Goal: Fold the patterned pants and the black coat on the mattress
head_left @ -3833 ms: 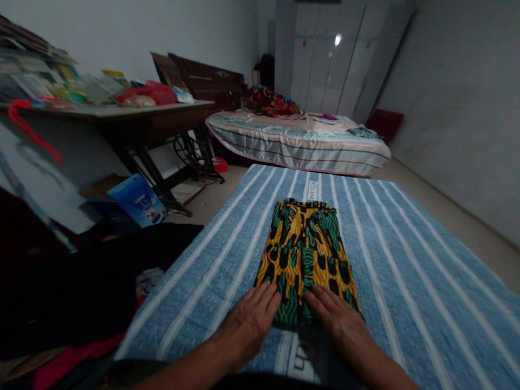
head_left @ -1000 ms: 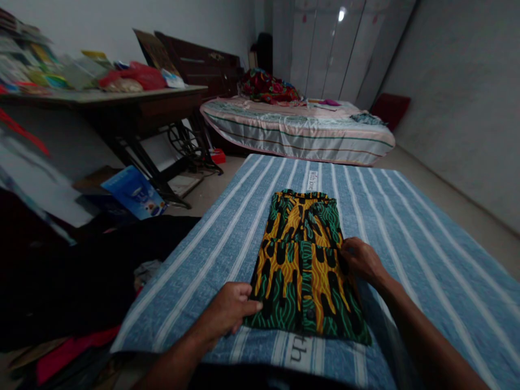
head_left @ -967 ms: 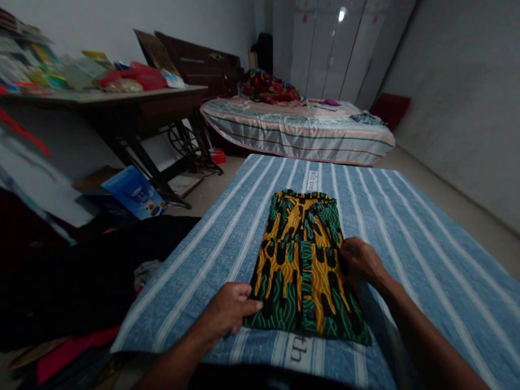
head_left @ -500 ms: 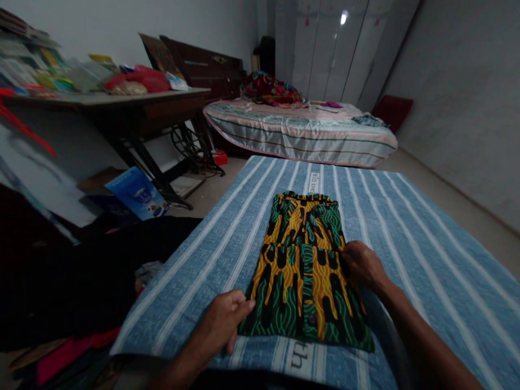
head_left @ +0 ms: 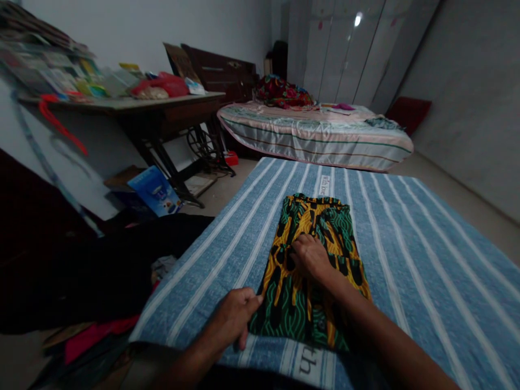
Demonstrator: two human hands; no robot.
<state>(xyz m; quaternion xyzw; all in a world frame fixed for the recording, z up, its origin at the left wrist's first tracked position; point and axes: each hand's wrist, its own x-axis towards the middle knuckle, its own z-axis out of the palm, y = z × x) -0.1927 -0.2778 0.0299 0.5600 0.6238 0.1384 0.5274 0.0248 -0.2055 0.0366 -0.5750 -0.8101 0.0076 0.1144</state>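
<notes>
A folded shirt, patterned in green, black and yellow with a buttoned front, lies flat on a blue-and-white striped cloth. At its near left edge is my left hand, thumb and fingers closed on the fabric border. My right hand reaches across the shirt's middle, fingers curled down onto the fabric along the horizontal fold, left of the button strip. The right forearm hides the shirt's lower right part. The fingertips of the right hand are partly hidden.
Beyond the striped surface stands a bed with a satiny cover and a red floral bundle. On the left is a sewing-machine table crowded with bags and boxes. A blue box and dark clothes lie below.
My right hand has moved left from the shirt's right edge to the middle of its fold. The left hand stays at the left edge. The view has shifted slightly left.
</notes>
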